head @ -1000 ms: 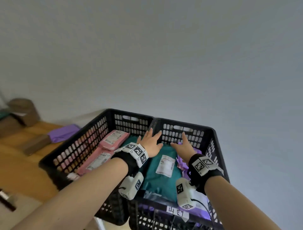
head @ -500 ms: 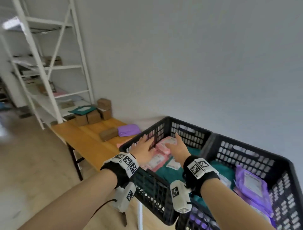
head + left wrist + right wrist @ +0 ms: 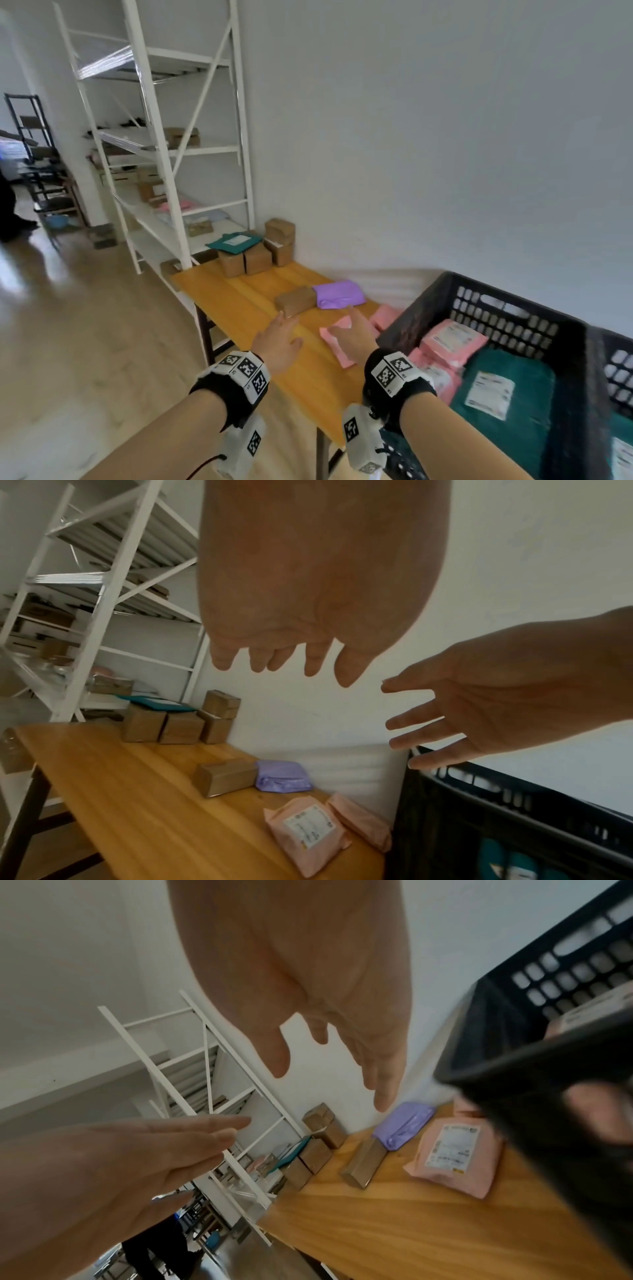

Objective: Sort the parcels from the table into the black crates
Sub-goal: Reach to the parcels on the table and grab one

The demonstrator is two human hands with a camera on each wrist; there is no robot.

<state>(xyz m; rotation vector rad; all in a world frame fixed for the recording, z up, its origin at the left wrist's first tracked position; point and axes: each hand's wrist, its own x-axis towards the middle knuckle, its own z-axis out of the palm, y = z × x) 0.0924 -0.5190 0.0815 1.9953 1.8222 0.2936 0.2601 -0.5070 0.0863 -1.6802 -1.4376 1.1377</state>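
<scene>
From the head view, I saw my left hand (image 3: 279, 342) and right hand (image 3: 354, 337) spread and empty above the table (image 3: 239, 308), pink parcels (image 3: 334, 342) lying beside the black crate (image 3: 513, 315). The left wrist view showed a purple parcel (image 3: 282, 776) touching a brown box (image 3: 226, 776). The right wrist view showed loose, straight fingers (image 3: 385, 1085).

Head view looks down; both wrist views share the table (image 3: 137, 804).

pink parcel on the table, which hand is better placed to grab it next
Right. The right hand hovers open directly over the pink parcel; the left hand, also open, is off to its left, above bare table.
</scene>
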